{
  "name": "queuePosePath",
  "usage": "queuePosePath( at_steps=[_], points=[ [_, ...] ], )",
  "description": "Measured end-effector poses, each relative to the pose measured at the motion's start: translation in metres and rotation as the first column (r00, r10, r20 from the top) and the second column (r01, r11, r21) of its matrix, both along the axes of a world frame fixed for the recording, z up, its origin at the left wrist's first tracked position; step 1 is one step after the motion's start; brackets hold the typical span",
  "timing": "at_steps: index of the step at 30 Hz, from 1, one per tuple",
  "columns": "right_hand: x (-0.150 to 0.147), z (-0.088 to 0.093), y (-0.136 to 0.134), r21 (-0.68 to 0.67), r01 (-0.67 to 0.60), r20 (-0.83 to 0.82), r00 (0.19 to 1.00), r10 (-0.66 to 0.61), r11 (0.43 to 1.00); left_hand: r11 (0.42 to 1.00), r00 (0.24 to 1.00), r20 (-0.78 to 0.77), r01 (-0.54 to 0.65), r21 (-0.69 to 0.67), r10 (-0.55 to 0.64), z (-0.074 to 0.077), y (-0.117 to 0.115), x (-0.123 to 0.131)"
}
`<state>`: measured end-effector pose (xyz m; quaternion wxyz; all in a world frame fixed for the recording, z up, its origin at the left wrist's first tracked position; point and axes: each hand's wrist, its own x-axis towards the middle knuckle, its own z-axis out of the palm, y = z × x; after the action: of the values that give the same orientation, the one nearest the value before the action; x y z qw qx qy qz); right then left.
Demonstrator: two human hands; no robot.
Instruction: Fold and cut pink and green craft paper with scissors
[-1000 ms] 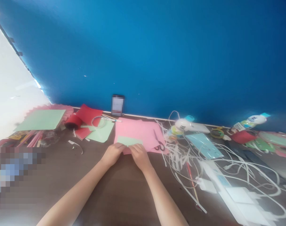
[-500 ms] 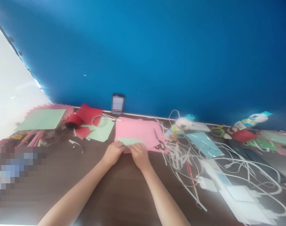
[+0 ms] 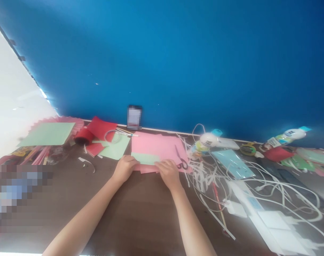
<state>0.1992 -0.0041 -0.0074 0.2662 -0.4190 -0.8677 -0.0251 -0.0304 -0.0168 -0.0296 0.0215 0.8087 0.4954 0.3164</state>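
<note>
A narrow piece of light green paper (image 3: 145, 159) lies over pink paper sheets (image 3: 156, 142) on the brown table. My left hand (image 3: 125, 168) holds its left end, fingers bent together over the edge. At the other end, the fingers of my right hand (image 3: 169, 173) press together on the paper. My thumbs are mostly hidden from above. Dark-handled scissors (image 3: 181, 160) rest on the pink sheets, just beyond my right fingers.
On the left are red paper (image 3: 101, 128), a red roll (image 3: 83, 136) and a green sheet (image 3: 116, 147). To the right lie glue bottles (image 3: 206, 141), white paper strips (image 3: 204, 174), a pencil (image 3: 218, 202), a light blue packet (image 3: 232, 163) and tangled cables with a power strip (image 3: 247, 202). A phone (image 3: 134, 116) leans on the blue wall.
My hands have slid apart along the green paper, the left one leftward and the right one rightward. More of the green paper shows between them.
</note>
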Motion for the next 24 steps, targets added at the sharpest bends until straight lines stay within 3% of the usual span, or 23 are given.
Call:
queuePosePath(
  at_steps=[6,11,20,24],
  points=[
    [0.003,0.000,0.003,-0.165,-0.056,-0.021,0.998,0.053,0.985,0.984,0.996,0.088,0.017,-0.179,-0.001,0.003,-0.002,-0.003],
    [0.009,0.000,0.003,-0.311,-0.094,-0.097,0.993,0.067,0.946,0.983,0.996,0.084,0.036,-0.178,-0.022,0.010,-0.007,-0.007],
    [0.013,-0.004,0.009,-0.327,-0.006,-0.096,0.995,-0.027,0.945,0.938,0.962,0.184,-0.135,-0.319,0.201,0.012,-0.012,-0.008],
    [0.010,-0.005,0.009,-0.311,0.041,-0.084,0.994,-0.070,0.949,0.949,0.957,0.174,-0.184,-0.257,0.233,0.009,-0.011,-0.007]
  ],
)
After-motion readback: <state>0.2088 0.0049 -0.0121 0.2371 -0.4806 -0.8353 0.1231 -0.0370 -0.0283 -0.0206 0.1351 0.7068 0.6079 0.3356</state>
